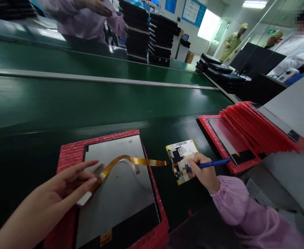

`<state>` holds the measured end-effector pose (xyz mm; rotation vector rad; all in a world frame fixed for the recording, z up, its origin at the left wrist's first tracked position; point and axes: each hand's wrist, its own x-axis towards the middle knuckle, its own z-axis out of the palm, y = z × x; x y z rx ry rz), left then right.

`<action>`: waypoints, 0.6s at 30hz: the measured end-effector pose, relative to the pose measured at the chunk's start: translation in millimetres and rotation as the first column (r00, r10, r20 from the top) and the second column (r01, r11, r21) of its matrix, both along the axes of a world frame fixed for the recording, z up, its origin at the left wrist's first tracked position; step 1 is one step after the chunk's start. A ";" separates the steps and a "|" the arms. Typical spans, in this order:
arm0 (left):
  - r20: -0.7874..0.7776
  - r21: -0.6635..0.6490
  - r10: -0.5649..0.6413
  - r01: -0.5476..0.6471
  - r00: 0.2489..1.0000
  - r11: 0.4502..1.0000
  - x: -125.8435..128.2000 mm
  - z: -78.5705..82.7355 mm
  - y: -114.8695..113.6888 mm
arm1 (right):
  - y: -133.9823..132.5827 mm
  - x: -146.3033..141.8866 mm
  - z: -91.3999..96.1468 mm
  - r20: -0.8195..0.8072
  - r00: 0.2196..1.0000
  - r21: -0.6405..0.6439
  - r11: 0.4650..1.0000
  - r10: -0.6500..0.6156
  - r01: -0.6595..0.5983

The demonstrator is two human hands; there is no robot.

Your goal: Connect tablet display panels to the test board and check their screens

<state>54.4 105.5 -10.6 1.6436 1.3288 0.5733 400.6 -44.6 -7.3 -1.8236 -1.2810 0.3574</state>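
My left hand (61,193) is over a display panel (121,180), thumb and fingers closed on one end of an orange ribbon cable (126,157). A small white piece (85,199) shows under those fingertips. The panel lies back side up on a red bubble-wrap sleeve (71,154). From my left hand the cable arches rightward and joins a small circuit board with a battery-like yellow-edged pack (183,147). Over that board, my right hand (204,173) grips a blue pen (215,163), tilted. The pen's tip end is near the board; whether it touches I cannot tell.
Red sleeves with panels (235,138) are fanned out at the right. A green conveyor belt (102,97) runs across, bordered by a metal rail (102,78). Beyond it are tall stacks of black devices (135,33) and a person in a pink sleeve (81,20).
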 end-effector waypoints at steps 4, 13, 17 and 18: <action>0.006 -0.020 -0.015 0.015 1.000 1.000 -0.7 0.2 0.2 | 0.0 0.0 0.0 -0.006 1.000 0.000 1.000 0.001 -0.001; 0.012 -0.040 -0.029 0.029 1.000 0.999 -2.6 -2.3 1.4 | 0.0 -0.7 0.7 -0.014 1.000 -0.008 1.000 0.005 -0.006; 0.011 -0.007 -0.002 0.002 1.000 1.000 -1.3 -3.2 1.7 | 0.1 -0.8 0.6 -0.009 1.000 -0.010 1.000 0.006 -0.006; 0.009 0.003 0.001 -0.001 1.000 1.000 -0.7 -2.6 1.5 | 0.2 -0.8 0.4 -0.007 1.000 -0.012 1.000 0.005 -0.006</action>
